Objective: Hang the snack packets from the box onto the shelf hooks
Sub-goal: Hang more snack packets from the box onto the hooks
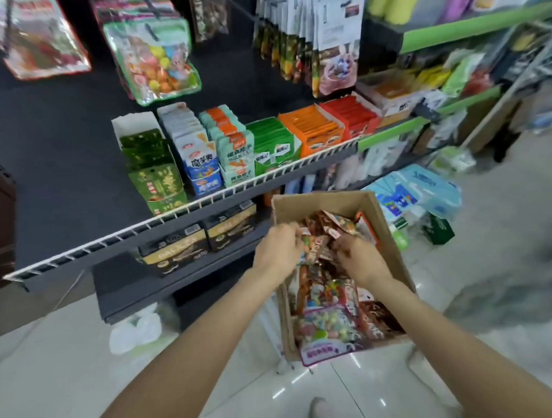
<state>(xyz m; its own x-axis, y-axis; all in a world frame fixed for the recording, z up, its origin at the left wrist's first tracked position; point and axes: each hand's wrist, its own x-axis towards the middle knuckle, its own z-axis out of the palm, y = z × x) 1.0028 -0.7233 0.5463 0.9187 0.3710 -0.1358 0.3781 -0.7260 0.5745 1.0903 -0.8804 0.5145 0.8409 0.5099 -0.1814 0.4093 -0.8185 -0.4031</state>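
while the cardboard box (391, 236) sits below the shelf (181, 209), my left hand (277, 249) and right hand (359, 259) both pinch snack packets (320, 249) inside it.

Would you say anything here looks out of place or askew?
Yes: a pink-edged snack packet hangs over the near rim of the cardboard box instead of lying inside, and a crumpled white plastic bag lies on the floor by the shelf base.

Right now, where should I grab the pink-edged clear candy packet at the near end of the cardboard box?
Pinch the pink-edged clear candy packet by its flat pink bottom strip, coming from the near side: that edge overhangs the cardboard box rim, while brown packets crowd its far end.
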